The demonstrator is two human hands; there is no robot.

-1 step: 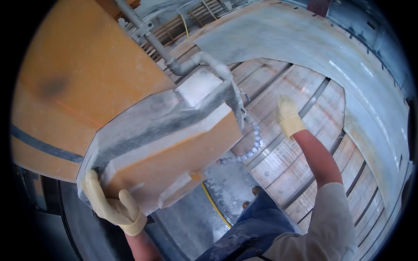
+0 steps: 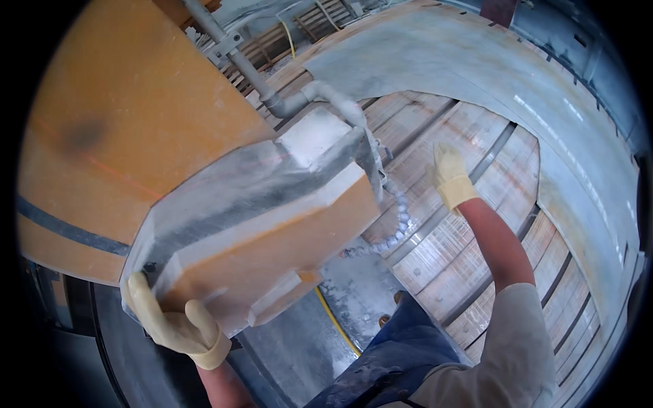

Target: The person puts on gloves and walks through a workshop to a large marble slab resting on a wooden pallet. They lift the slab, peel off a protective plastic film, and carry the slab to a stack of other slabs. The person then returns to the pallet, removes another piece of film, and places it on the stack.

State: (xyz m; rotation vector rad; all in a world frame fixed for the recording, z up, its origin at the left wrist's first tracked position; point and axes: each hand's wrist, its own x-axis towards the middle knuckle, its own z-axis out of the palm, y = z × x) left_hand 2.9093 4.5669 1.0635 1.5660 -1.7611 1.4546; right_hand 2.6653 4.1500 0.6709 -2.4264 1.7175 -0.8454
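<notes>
A big blade guard (image 2: 211, 214), grey and dusty with an orange front panel, hangs at the middle left. My left hand (image 2: 173, 326), in a cream work glove, is at the guard's lower left end. Its fingers curl over the rim there, while the thumb stands apart against the orange panel. On the other side, my right hand (image 2: 449, 178), in a matching glove, is over the wooden slatted table (image 2: 435, 265). Nothing shows in it, and its fingers are stretched out. Whether it touches the slats I cannot tell.
A grey stone slab (image 2: 422, 58) covers the table's far and right edges. Behind the guard stands a large orange panel (image 2: 129, 109). A grey pipe (image 2: 245, 71) and a segmented hose (image 2: 398, 228) join near the guard. A yellow hose (image 2: 333, 316) lies on the wet floor.
My right hand has shifted slightly, its fingers a little straighter. My left hand sits marginally lower on the guard's rim.
</notes>
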